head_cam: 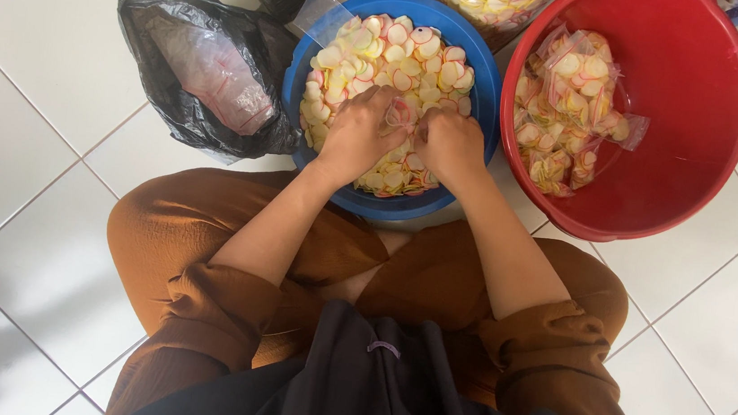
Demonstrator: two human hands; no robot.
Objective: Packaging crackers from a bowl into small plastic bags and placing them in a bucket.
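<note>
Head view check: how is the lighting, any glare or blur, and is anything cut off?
Head view: soft, even daylight, with faint glare on the white tiled floor and the black plastic bag. The left hand and right hand in the blue basin of crackers are sharp. The red basin is clipped by the top edge.

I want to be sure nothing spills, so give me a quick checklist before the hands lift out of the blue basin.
1. Left hand and right hand over the blue basin: ok.
2. Small clear bag gripped between both hands: ok.
3. Bag mouth closed: cannot tell.
4. Round crackers stay inside the rim: ok.
5. Red basin beside it has room next to the filled packets: ok.
</note>
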